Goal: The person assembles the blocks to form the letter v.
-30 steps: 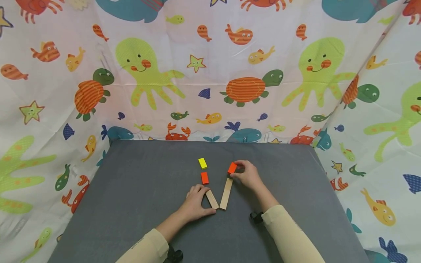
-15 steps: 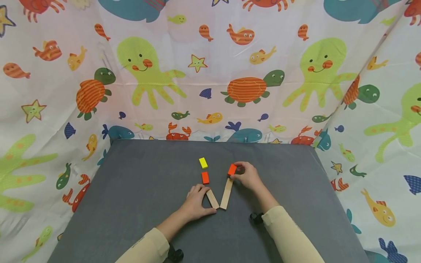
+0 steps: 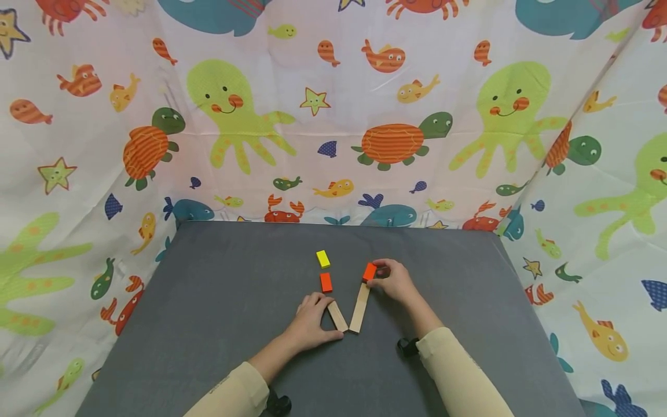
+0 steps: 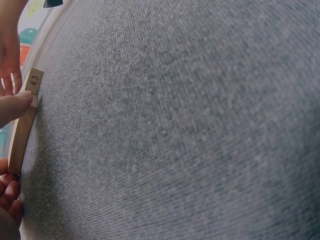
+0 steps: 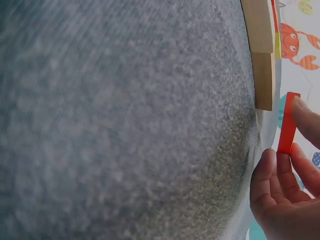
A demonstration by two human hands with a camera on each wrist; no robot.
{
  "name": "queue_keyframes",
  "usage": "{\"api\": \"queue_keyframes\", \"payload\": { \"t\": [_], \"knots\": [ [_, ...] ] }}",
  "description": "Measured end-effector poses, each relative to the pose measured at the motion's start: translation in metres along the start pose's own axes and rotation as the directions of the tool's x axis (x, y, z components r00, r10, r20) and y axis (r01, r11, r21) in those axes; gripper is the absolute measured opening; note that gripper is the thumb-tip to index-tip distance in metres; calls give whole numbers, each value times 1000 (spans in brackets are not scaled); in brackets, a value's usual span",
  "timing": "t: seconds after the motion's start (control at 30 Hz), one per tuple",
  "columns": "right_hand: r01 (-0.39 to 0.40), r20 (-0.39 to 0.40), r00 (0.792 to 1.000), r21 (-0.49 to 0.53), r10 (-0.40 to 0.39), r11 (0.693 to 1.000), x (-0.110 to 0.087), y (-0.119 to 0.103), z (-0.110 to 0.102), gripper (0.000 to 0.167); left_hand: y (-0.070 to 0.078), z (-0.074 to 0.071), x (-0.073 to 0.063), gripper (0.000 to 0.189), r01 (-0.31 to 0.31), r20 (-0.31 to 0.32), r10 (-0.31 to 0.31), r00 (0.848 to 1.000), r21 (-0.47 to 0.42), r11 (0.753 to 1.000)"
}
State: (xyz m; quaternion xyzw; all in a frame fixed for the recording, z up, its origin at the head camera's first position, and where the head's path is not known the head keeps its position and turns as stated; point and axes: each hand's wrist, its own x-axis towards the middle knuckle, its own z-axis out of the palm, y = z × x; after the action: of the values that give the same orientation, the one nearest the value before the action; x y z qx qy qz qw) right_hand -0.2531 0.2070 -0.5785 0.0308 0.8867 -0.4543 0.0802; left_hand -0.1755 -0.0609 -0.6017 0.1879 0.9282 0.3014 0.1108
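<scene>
My left hand (image 3: 311,324) holds a short plain wooden block (image 3: 337,317) lengthwise, thumb at its near end and fingertips at its far end. In the left wrist view the number 43 shows on a wooden end (image 4: 34,80) by the thumb. A second wooden block (image 3: 360,308) slants away to the right, the two forming a V whose near ends meet. Above the far end of that second block, my right hand (image 3: 394,281) pinches an orange block (image 3: 369,271) between thumb and fingers. In the right wrist view this orange block (image 5: 288,122) stands out beyond the wood.
Another orange block (image 3: 326,282) lies just beyond the left wooden block, and a yellow block (image 3: 323,259) farther back in line with it. All are on a grey cloth-covered table (image 3: 234,278). A curtain (image 3: 333,116) printed with sea animals hangs behind and at the sides.
My right hand has brought the orange block slightly down and nearer the far end of the right wooden block. The left hand keeps its hold. The head view has shifted a little.
</scene>
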Motion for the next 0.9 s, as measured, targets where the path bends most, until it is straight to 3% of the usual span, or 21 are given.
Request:
{"api": "queue_keyframes", "payload": {
  "t": [0.33,0.9],
  "knots": [
    [-17,21,1000,39,17,999,4,11,1,55,1,0,-1,85,9,-6,-9,1000,0,1000],
    [-11,41,999,32,9,999,6,9,4,56,2,-2,-1,84,5,-8,-5,1000,9,1000]
  ]
}}
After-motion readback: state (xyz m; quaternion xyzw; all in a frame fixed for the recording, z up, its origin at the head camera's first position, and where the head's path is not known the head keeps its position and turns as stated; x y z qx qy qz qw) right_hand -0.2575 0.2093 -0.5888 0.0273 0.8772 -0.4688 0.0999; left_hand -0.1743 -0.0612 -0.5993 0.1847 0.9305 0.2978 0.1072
